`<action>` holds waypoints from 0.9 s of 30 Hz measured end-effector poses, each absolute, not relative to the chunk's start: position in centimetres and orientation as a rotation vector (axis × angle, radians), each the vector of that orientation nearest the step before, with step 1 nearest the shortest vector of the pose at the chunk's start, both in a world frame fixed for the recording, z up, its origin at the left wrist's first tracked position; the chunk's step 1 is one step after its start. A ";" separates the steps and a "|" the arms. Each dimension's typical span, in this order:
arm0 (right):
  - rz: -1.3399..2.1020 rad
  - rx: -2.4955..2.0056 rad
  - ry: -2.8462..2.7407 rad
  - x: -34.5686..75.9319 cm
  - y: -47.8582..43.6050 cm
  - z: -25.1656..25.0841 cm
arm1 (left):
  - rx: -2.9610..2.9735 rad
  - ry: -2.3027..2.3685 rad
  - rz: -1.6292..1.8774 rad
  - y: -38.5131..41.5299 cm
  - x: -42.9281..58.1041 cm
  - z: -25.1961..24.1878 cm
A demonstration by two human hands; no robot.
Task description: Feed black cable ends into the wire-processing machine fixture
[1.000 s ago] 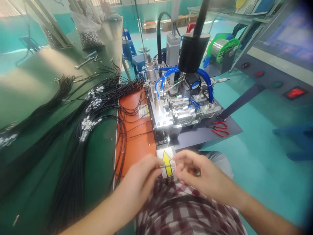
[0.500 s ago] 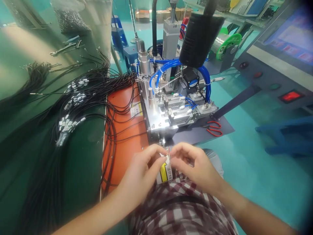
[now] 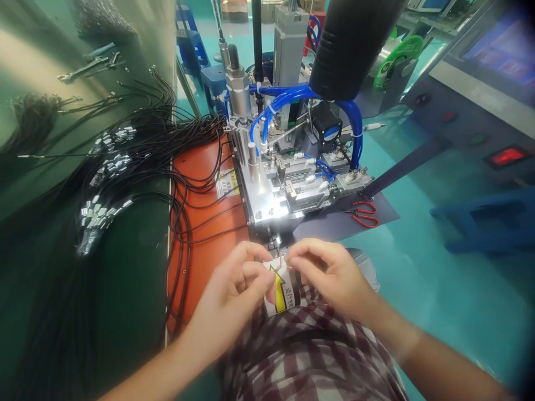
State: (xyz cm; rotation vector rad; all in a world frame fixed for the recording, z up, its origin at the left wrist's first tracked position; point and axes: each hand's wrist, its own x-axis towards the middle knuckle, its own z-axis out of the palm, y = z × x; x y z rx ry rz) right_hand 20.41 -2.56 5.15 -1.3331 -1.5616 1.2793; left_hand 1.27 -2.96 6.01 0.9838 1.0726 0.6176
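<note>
My left hand (image 3: 240, 287) is curled, thumb and fingers together at the lower end of a thin red wire (image 3: 280, 260). Beside it my right hand (image 3: 332, 273) pinches with thumb and forefinger close to the same wire, where a fine pale strand shows. The rest of what the fingers hold is too small to make out. Both hands are just above a white label (image 3: 288, 303) with a yellow arrow, in front of the machine's metal plate (image 3: 267, 206). Bundled black cables (image 3: 179, 139) with bare silvery ends lie to the left.
Red-handled cutters (image 3: 364, 214) lie on the grey base, right of the machine. Wrenches (image 3: 90, 67) are on the green bench at the upper left. A control panel (image 3: 472, 111) with a lit red switch stands at the right. A black cylinder (image 3: 346, 50) hangs over the machine.
The fingertips have moved slightly apart, and more of the red wire shows between them. My left hand sits lower against the label. The view has shifted a little.
</note>
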 end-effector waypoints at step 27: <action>0.695 -1.038 -1.789 19.1 -3.5 4.0 | 0.965 1.174 0.526 -2.7 1.2 5.6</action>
